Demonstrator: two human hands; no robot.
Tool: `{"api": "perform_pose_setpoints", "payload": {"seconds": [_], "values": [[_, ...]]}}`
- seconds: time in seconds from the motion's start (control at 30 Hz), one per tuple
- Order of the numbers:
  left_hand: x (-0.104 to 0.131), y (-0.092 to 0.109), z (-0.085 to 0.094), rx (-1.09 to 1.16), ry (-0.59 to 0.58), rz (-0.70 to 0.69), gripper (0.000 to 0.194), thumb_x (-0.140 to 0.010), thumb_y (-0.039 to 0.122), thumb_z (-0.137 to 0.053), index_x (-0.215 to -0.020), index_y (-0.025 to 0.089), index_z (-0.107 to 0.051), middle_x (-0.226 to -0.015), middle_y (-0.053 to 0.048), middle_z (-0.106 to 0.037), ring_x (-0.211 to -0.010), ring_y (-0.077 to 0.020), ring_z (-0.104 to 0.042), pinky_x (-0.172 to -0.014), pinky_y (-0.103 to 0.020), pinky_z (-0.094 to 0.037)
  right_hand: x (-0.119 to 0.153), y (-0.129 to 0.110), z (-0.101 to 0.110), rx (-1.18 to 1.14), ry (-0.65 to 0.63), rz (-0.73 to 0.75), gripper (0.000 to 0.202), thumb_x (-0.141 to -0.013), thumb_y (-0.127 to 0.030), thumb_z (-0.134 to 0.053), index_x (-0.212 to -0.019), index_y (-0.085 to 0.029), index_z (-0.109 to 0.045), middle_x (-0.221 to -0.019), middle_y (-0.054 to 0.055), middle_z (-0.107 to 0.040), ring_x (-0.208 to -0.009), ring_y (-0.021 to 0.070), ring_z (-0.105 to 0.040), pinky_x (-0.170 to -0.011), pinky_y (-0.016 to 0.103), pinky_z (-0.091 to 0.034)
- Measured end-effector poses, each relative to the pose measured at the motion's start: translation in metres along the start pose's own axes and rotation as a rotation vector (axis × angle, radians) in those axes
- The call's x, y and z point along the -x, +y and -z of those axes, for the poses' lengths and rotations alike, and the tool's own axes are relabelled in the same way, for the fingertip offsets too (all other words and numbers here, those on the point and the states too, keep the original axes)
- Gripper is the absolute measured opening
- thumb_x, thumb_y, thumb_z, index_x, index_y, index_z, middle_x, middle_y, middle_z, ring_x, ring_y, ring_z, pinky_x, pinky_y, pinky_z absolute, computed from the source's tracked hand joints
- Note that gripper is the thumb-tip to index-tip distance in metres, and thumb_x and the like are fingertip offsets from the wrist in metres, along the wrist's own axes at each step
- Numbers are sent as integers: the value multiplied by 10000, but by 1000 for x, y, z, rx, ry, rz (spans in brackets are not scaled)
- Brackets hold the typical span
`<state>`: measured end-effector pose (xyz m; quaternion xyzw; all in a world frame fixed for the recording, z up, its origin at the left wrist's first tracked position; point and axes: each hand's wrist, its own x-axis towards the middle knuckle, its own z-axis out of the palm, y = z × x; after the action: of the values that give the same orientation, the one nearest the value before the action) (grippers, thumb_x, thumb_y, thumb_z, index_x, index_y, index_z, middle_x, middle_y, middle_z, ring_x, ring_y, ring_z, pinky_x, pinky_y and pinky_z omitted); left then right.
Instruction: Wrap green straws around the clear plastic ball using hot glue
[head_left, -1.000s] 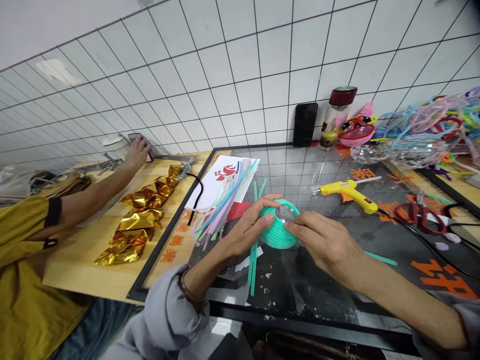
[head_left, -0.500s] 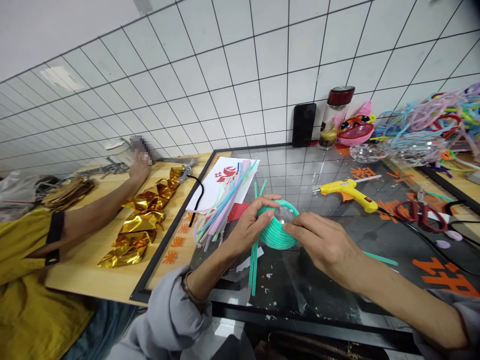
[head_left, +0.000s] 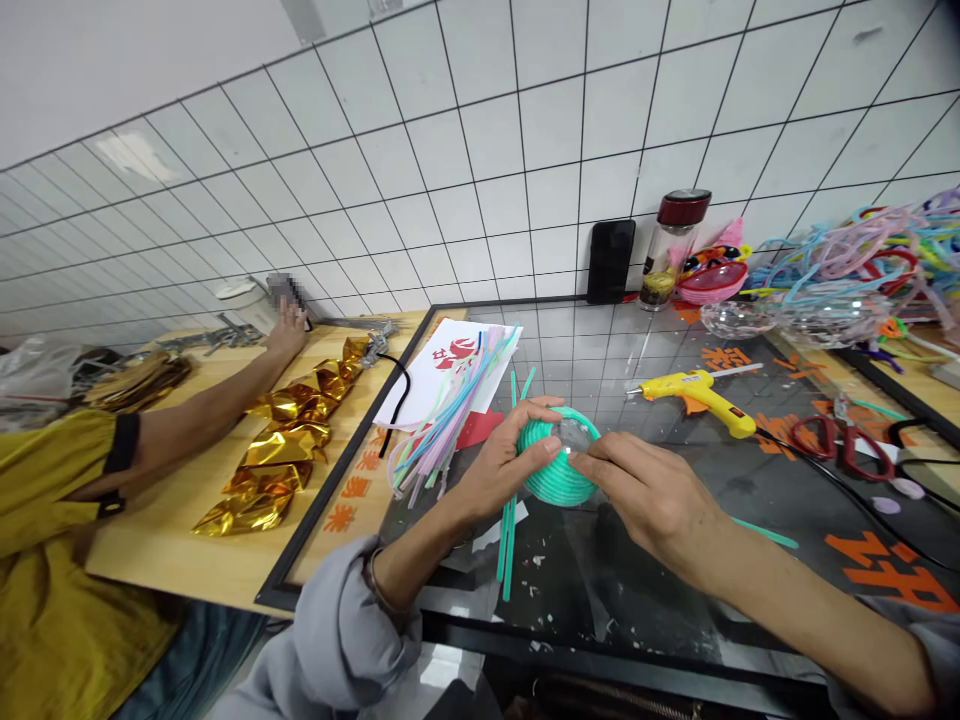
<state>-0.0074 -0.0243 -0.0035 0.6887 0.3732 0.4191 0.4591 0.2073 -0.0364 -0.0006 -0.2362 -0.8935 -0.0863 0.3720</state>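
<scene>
A round bowl wrapped in turquoise pipe cleaners is held above the dark mat, its clear inside showing at the top. My left hand grips its left side, thumb on the rim and fingers around the back. At the right rim, the thumb and fingers of my right hand are pinched against the edge; my fingertips partly hide the contact. Loose turquoise pipe cleaners lie under and beside my left hand. A yellow glue gun rests on the mat beyond my right hand.
Pastel pipe cleaners lie over white paper. Red-handled scissors and cables are at right. A phone, a glass bottle and a pipe-cleaner pile stand along the wall. At left, another person's arm reaches past gold foil.
The view has shifted slightly, so most things appear a little lower. Both my hands keep their hold on the turquoise bowl. The other person's hand has moved slightly at the phone-like object.
</scene>
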Motion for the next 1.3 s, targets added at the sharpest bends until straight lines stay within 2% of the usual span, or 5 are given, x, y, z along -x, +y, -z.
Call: {"api": "perform_pose_setpoints", "payload": {"seconds": [0.33,0.47,0.6,0.97,1.3], "values": [[-1,-6,2,8,-16,32,209,-924,335,-602,-1103,230,-569,-1440,-94,-543,-1324,-259,-519,-1090,-428,-409,-8,28,33,-434,-116,-346,158,-967,-249,-602,-1059,-199,-720,-886,36,-721,-776,146,-666,-699,252,-528],[-3,-8,5,6,-10,51,236,-918,371,-601,-1101,226,-569,-1433,-109,-548,-1306,-275,-540,-1044,-437,-440,1,73,47,-86,-11,-783,239,-952,-344,-561,-922,-183,-734,-848,59,-744,-744,206,-683,-653,306,-504],[-3,-10,8,-3,-17,54,235,-919,381,-591,-1097,230,-577,-1437,-109,-553,-1342,-288,-513,-1107,-479,-386,17,102,46,395,-465,-1077,334,-983,-384,-476,-1044,-156,-712,-1051,151,-741,-920,308,-700,-698,365,-481],[-3,-14,11,48,-38,30,317,-890,444,-654,-1128,248,-580,-1448,-98,-541,-1354,-282,-507,-1117,-461,-386,23,107,23,471,-675,-1208,505,-950,-531,-504,-1118,-84,-667,-1173,276,-677,-1081,419,-664,-750,409,-473],[-8,-19,15,-17,-75,5,831,-508,381,-960,-1198,236,-521,-1510,-163,-457,-1436,-379,-428,-1187,-556,-297,30,117,26,473,-369,-1228,455,-889,-475,-557,-1148,-118,-667,-1036,221,-718,-981,399,-678,-725,421,-476]]}}
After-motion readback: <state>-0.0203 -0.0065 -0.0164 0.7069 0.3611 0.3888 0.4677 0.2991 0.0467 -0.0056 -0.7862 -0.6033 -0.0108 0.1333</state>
